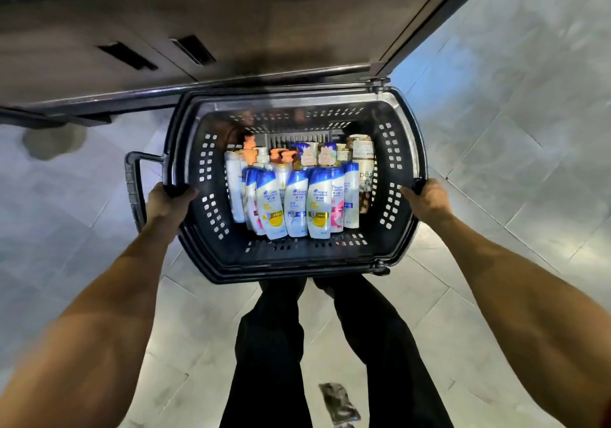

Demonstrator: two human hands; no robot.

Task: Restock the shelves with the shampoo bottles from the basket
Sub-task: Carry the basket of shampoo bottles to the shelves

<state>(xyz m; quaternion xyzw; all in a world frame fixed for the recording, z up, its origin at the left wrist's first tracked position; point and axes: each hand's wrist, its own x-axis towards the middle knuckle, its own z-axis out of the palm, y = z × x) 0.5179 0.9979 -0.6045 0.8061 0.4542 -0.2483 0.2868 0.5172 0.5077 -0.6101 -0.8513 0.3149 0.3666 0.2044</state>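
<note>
A black plastic basket [393, 176] hangs in front of me above the floor, carried by both hands. My left hand [165, 201] grips its left rim and my right hand [428, 199] grips its right rim. Inside lie several shampoo bottles [297, 206], white and blue with yellow or pink labels. Behind them stand pump bottles [281, 156] with orange tops and a brown bottle [363, 163] at the right. A black handle [134, 183] sticks out from the basket's left side.
A dark shelf unit base [198, 47] runs across the top of the view, just beyond the basket. Grey tiled floor [512, 113] lies all around. My legs in black trousers [330, 345] are below the basket. A dark scrap [340, 404] lies on the floor.
</note>
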